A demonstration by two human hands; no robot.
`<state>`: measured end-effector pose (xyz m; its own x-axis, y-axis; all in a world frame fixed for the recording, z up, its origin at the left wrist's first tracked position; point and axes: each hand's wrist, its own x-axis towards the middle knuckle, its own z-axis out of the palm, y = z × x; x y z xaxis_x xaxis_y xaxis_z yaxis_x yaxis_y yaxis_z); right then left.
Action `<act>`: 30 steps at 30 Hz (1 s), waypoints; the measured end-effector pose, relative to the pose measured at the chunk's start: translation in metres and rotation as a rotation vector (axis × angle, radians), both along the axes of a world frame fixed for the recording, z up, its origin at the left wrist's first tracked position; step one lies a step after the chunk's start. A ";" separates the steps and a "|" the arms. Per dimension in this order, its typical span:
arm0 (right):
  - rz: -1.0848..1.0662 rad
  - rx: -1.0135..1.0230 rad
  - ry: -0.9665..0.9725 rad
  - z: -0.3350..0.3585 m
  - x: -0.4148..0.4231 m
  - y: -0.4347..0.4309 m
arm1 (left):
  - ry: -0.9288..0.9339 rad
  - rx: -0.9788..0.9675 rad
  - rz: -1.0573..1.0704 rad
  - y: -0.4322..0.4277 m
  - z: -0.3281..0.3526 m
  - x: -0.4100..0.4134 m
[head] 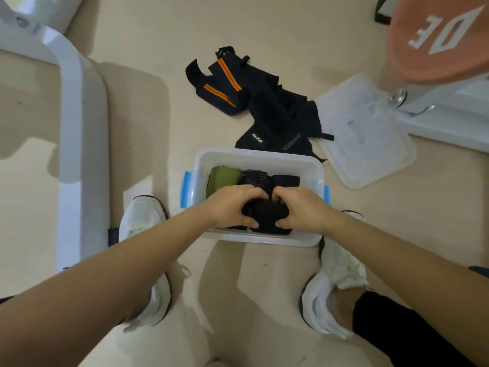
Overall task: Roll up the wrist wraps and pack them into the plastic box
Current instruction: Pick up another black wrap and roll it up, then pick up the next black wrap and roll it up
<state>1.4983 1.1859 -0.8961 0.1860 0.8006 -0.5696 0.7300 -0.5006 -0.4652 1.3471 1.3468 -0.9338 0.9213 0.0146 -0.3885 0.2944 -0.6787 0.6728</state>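
Black roll (267, 215) is held over the near row of the plastic box (254, 154). It is gripped from both sides, the left hand (232, 207) and the right hand (301, 210) each curled round one end. Whether the roll is seated on the box bottom cannot be told.

Far row is occupied by a green roll (221, 180) and two dark rolls (255, 177) side by side.

Risks, as judged:
- The roll may spring open on release if it is not wedged against a neighbour or the wall (no fastening is visible under the fingers).
- The far row may be dislodged if the roll is pressed in crookedly.
- Room may run short: an orange-striped wrap (225, 80) and a black heap of wraps (280, 117) lie unrolled beyond the box.
- The box may slide if it is pushed sideways, since the floor looks smooth.

Surroundings: pale beige floor (158, 35), patterned with hard shadows. The clear lid (367, 131) is set down to the right of the box. A white frame (79, 128) stands at left and an orange disc (436, 35) at upper right. White shoes (143, 215) are planted either side of the box.
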 end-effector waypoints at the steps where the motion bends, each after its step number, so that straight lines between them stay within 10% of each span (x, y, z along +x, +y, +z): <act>1: 0.030 -0.020 -0.043 0.000 0.000 0.000 | 0.038 0.046 -0.024 0.004 -0.002 -0.002; 17: 0.074 -0.077 -0.062 -0.016 -0.018 -0.005 | 0.249 0.258 -0.131 -0.002 -0.014 -0.005; 30: 0.078 -0.128 -0.150 -0.033 -0.022 0.009 | 0.164 0.056 0.096 -0.007 -0.017 -0.014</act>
<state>1.4767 1.1944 -0.9293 0.2168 0.7385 -0.6385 0.8250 -0.4882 -0.2846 1.3334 1.3399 -0.9507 0.8393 0.1254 -0.5290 0.4621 -0.6771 0.5727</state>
